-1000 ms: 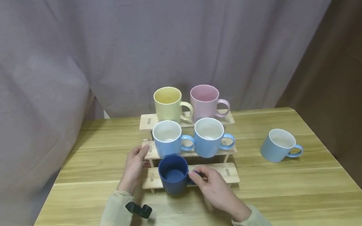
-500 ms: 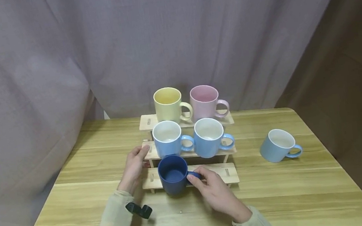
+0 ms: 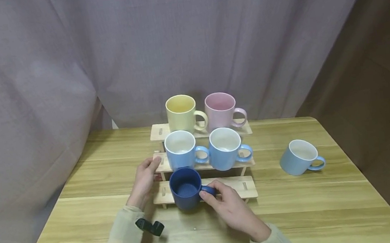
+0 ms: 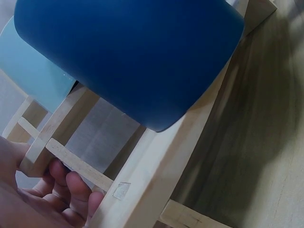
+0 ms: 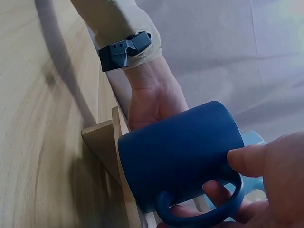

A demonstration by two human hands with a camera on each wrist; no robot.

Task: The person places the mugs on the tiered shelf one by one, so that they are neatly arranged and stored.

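Note:
A dark blue mug [image 3: 186,195] stands on the lowest step of a three-step wooden rack [image 3: 235,184], left of its middle. My right hand [image 3: 230,205] holds this mug by its handle [image 5: 204,216], the thumb on top and fingertips showing through the loop. At the rack's left end my left hand [image 3: 144,180] grips the middle step, thumb above and fingers curled beneath, as the left wrist view shows. Two light blue mugs [image 3: 181,152] stand on the middle step. On the top step are a yellow mug [image 3: 182,117] and a pink mug [image 3: 221,115].
Another light blue mug [image 3: 297,160] stands apart on the wooden table [image 3: 332,202], right of the rack, its handle pointing right. A grey curtain [image 3: 172,40] hangs behind the table, and brown cloth [image 3: 376,78] hangs at the right.
My right hand has shifted slightly left and down on the handle, leaving more of it showing. The dark blue mug has moved very slightly left. My left hand keeps its place on the rack.

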